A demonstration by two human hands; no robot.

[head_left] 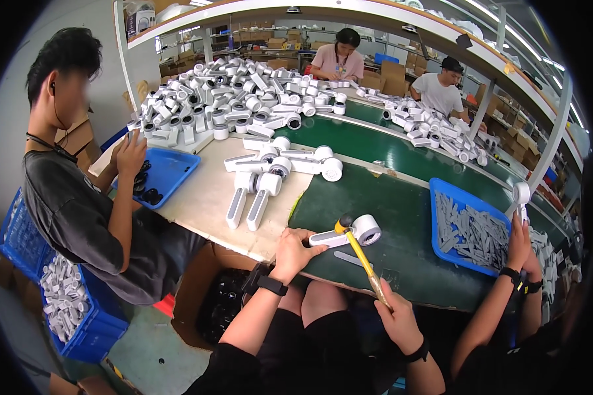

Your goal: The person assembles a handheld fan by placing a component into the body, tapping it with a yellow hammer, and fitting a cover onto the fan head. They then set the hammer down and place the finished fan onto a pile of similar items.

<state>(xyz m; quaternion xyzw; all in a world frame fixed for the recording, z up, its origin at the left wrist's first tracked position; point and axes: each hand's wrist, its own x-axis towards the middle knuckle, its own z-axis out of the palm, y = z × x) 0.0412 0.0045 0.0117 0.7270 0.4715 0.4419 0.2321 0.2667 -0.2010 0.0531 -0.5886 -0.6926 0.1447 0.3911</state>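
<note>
On the dark green mat lies a white handheld device [367,229] with a round drum-shaped head and a grey-faced handle; it looks like a small hand fan. My left hand [292,253] is closed on the end of its handle. My right hand [400,322] grips the yellow handle of a small hammer [362,255]. The hammer's dark head is over the device's handle, close to the round head; I cannot tell whether they touch. A loose grey strip [350,259] rests on the mat just below the device, partly behind the hammer.
Several similar devices [265,187] lie on the beige board to the left, before a large pile [207,99]. A blue tray [435,220] of grey strips stands right. Co-workers sit left [79,204] and right [487,322]; two more work across the green belt [356,135].
</note>
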